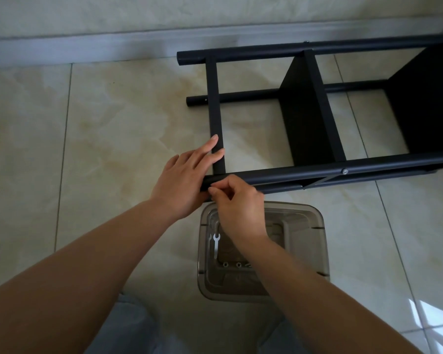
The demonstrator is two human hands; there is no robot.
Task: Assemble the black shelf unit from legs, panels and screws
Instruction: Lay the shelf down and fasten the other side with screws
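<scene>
The black shelf unit (315, 106) lies on its side on the tiled floor, with round legs running left to right and two panels fitted between them. My left hand (184, 177) rests with straight fingers on the leftmost crossbar (214, 98), where it meets the near leg (317, 172). My right hand (237, 203) pinches something small at the left end of that near leg; the piece itself is hidden by my fingers. A silver screw head (345, 171) shows further right on the same leg.
A clear plastic bin (264, 251) stands on the floor just below my right hand, holding a small white wrench (216, 245) and several screws (232, 264). A grey baseboard (87, 47) and wall run behind the shelf. My knees fill the bottom edge.
</scene>
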